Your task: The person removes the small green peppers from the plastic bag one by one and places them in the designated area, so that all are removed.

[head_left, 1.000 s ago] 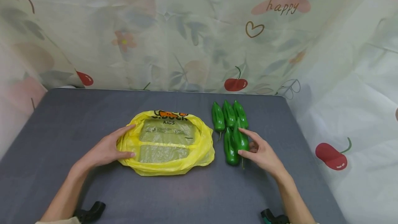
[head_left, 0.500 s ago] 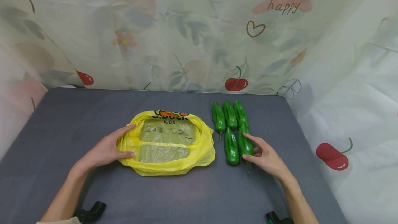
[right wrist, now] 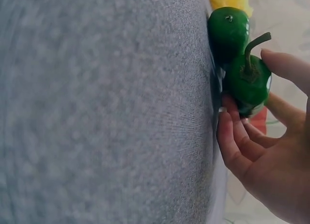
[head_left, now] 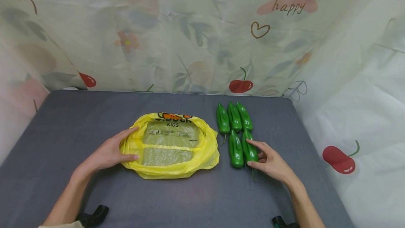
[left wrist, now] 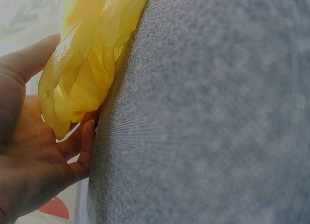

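Observation:
A yellow plastic bag (head_left: 209, 154) lies on the grey table with its opening up and a printed panel inside. My left hand (head_left: 109, 152) rests at its left end, thumb and index finger spread over the rim; the other fingers are mostly hidden. Right of the bag, several glossy green peppers (head_left: 223, 119) lie in two rows. My right hand (head_left: 272, 161) holds the near-right pepper (head_left: 250, 149) between thumb and fingers. In the right wrist view this pepper's curved stem (right wrist: 249, 54) points toward the camera, beside another pepper (right wrist: 227, 32).
The grey table (head_left: 177, 203) extends to a hanging sheet (head_left: 190, 45) printed with cherries and leaves at the back. More white sheet (head_left: 373, 108) hangs on the right. Dark wrist-worn devices show at the left wrist (head_left: 95, 215) and right wrist (head_left: 283, 222).
My right hand has brought its pepper right and slightly nearer, down from partly over the neighbouring pepper to beside it. The left hand and the bag have stayed put.

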`<state>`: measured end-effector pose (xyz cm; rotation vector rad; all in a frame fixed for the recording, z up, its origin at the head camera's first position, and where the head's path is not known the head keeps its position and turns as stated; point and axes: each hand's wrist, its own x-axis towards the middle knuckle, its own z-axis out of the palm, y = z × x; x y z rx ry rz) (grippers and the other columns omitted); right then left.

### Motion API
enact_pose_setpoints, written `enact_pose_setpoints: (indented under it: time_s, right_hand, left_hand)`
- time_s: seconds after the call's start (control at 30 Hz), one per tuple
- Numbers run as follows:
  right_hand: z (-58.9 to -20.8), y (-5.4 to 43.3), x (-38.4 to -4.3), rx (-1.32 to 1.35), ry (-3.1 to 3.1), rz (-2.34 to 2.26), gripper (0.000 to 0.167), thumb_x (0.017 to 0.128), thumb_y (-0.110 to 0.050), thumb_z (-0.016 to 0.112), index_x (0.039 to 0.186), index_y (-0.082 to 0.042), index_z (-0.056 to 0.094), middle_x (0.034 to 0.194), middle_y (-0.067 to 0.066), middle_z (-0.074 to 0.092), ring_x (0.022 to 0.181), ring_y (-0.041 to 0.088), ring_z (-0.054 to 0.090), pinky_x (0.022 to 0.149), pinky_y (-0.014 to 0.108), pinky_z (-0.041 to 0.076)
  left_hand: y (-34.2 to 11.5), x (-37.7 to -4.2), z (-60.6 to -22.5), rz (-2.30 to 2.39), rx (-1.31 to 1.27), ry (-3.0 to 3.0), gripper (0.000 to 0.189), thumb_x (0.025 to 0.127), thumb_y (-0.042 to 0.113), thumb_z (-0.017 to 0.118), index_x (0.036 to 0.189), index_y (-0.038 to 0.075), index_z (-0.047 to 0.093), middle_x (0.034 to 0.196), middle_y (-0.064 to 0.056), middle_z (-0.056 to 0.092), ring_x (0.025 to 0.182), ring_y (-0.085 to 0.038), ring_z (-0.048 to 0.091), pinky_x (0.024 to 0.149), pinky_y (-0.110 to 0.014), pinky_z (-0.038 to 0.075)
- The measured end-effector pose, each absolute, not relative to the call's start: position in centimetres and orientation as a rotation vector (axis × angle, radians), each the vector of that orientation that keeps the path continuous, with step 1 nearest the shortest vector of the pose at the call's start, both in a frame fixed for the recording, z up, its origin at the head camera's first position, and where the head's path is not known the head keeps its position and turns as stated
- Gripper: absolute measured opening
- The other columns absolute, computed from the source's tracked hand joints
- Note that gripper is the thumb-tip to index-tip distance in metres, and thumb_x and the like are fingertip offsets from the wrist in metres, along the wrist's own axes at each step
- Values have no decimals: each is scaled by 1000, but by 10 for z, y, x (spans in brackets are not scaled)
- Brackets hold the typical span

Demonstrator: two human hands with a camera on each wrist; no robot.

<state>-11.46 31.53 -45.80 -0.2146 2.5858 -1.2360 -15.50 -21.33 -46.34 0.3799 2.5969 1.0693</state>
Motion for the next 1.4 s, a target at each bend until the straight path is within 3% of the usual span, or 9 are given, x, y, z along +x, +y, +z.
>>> enact_pose_setpoints:
  time_s: [0.53,1.2,1.4]
  right_hand:
    - [-465,313,-117,-170,2678,-1192,68,87,-27,78,147,-18,48,122,12,55,96,18,67,75,31,55]
    - [-455,314,-116,-183,2789,-1059,65,87,-31,79,144,-16,53,131,12,56,97,20,65,75,33,55]
    - [-446,314,-116,-208,2896,-971,59,91,-34,74,143,-15,54,132,13,56,99,23,66,75,38,55]
  left_hand:
    - [-213,-154,-464,1074,388,2605,100,80,45,82,157,11,29,156,-27,28,142,-50,25,107,-67,25]
    - [-215,-152,-457,1045,464,2660,84,86,43,76,153,9,38,156,-26,28,140,-51,26,105,-69,26]
    - [-216,-148,-452,913,480,2729,89,85,46,76,155,9,34,158,-25,26,141,-49,27,105,-68,28]
